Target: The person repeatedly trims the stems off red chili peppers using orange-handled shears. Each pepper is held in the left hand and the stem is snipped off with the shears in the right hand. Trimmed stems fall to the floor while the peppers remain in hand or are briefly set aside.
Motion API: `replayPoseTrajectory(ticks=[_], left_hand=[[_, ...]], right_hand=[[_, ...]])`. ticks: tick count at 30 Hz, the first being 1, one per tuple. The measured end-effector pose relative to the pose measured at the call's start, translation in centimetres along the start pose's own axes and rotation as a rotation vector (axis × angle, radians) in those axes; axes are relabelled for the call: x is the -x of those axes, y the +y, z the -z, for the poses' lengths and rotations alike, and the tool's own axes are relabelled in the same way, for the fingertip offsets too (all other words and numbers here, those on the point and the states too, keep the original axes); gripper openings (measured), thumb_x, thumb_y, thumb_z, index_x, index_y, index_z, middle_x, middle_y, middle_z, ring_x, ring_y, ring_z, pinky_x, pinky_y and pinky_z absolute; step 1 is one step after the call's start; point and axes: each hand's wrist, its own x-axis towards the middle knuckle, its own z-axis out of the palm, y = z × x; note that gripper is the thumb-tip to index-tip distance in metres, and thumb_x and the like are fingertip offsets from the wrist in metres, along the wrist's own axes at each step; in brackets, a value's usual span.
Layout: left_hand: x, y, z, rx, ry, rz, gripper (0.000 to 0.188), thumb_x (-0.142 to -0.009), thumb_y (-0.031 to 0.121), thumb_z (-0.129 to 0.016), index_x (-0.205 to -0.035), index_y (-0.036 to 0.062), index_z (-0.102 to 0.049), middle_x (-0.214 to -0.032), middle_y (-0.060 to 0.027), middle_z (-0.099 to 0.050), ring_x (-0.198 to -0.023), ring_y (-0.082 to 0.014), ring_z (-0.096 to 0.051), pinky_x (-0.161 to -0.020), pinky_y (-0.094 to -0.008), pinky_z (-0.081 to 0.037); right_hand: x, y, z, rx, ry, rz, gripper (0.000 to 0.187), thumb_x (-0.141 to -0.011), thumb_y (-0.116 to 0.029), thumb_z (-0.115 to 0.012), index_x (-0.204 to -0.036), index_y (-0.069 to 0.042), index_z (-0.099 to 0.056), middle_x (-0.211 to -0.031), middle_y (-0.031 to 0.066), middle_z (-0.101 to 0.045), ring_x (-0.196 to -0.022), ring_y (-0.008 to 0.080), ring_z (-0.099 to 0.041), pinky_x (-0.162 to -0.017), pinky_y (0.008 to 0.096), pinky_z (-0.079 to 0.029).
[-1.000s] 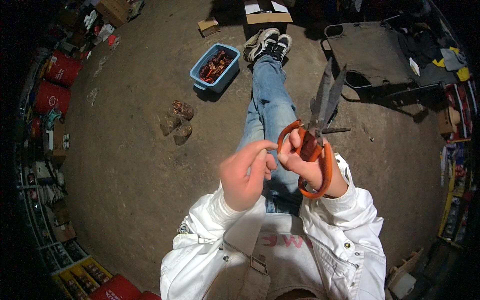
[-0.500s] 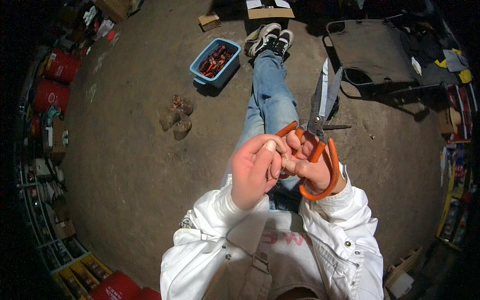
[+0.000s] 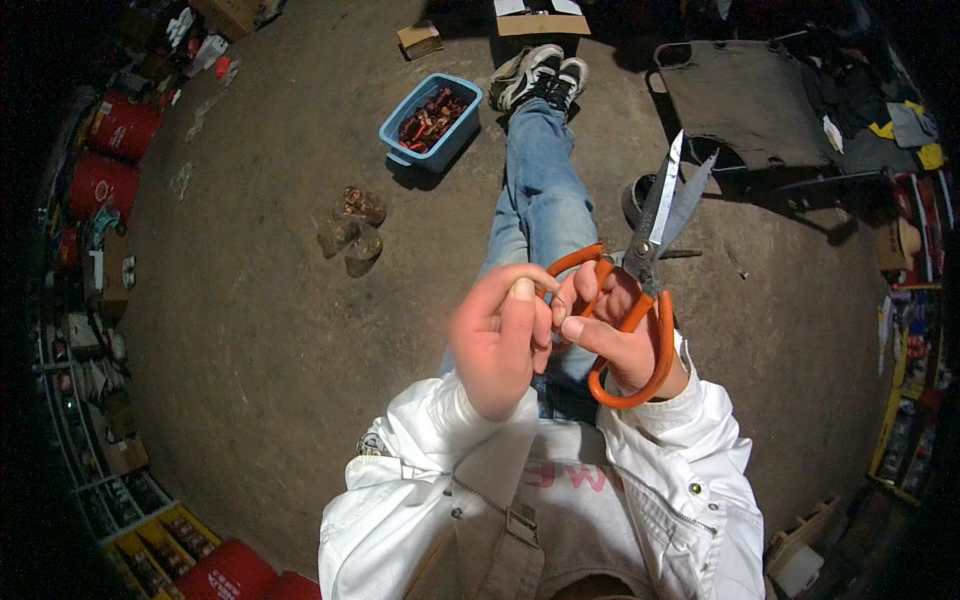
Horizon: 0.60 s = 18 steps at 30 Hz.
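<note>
My right hand (image 3: pixel 622 335) has the orange handles of a large pair of scissors (image 3: pixel 650 235) hooked round it. The blades point up and away, slightly parted. Close beside it on the left, my left hand (image 3: pixel 505 335) is closed, its thumb pressed against the curled forefinger. Whatever lies in that pinch is too small or hidden to make out. The fingertips of both hands almost meet above my outstretched legs. Beyond them, a blue plastic tub (image 3: pixel 432 155) holds a pile of dark reddish pieces. Clear bags (image 3: pixel 350 232) with brownish contents lie on the floor to the left.
A folding chair or cot with a dark seat (image 3: pixel 745 105) stands at the far right. Behind the scissors sits a dark round container (image 3: pixel 636 198). An open carton (image 3: pixel 542 24) and a small box (image 3: pixel 419 41) are at the back. Red drums (image 3: pixel 125 130) and shelves line the left side.
The scissors have tipped a little to the right and lower, blades still apart. My left hand has shifted slightly left, widening the gap between the fingertips.
</note>
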Motion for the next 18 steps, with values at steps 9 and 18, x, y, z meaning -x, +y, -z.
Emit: replayPoseTrajectory(ticks=[9,18], left_hand=[[0.2,-0.9,-0.1,-0.268,0.003,-0.295,0.017,-0.101,0.009,-0.044,-0.106,-0.0007,-0.057,-0.067,0.0008,-0.051,-0.060,-0.0026,-0.045,-0.054,-0.0190,-0.038],[-0.2,-0.4,1.1,-0.343,0.167,-0.346,0.020,-0.100,0.010,-0.045,-0.108,0.0003,-0.060,-0.074,-0.0033,-0.058,-0.055,-0.0045,-0.052,-0.051,-0.0198,-0.041]], right_hand=[[0.5,0.6,0.4,0.167,0.083,0.006,0.027,-0.082,-0.007,-0.070,-0.092,-0.007,-0.045,-0.087,0.0003,-0.053,-0.080,0.0085,-0.050,-0.069,0.0249,-0.042],[1.0,0.5,1.4,1.295,0.213,0.478,0.061,-0.061,-0.020,-0.087,-0.099,0.001,-0.045,-0.091,0.0151,-0.046,-0.083,0.0327,-0.049,-0.072,0.0389,-0.042]])
